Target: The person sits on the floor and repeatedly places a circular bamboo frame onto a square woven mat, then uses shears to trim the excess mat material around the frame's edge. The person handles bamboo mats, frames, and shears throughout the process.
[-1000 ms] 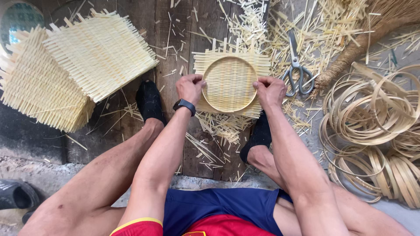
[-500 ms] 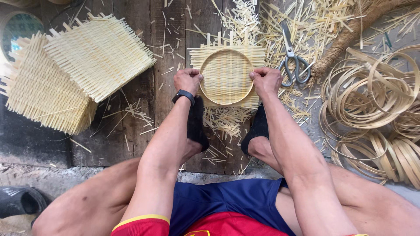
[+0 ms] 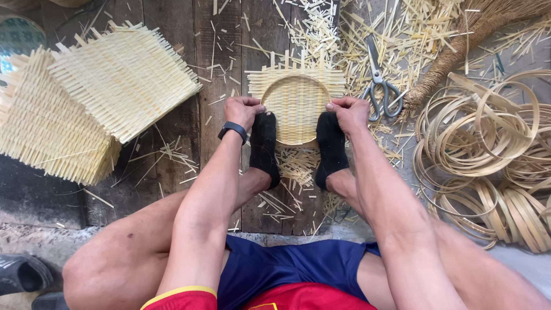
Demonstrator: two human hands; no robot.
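Note:
A square woven bamboo mat with a round bamboo hoop pressed into it [image 3: 297,103] lies on the wooden planks in front of me. My left hand [image 3: 243,111], with a black watch on the wrist, grips the hoop's left edge. My right hand [image 3: 348,113] grips its right edge. Both of my feet in black socks [image 3: 264,146] [image 3: 331,146] rest on the near edge of the mat, just inside my hands.
A stack of woven bamboo mats [image 3: 86,100] lies at the left. Scissors [image 3: 380,83] lie right of the mat among bamboo offcuts. Coils of bamboo hoops [image 3: 488,155] pile at the right, a broom [image 3: 465,51] above them. Dark sandals [image 3: 26,275] sit bottom left.
My feet have slid forward from beside the mat onto its near edge, between my hands. Both hands stay on the hoop's sides.

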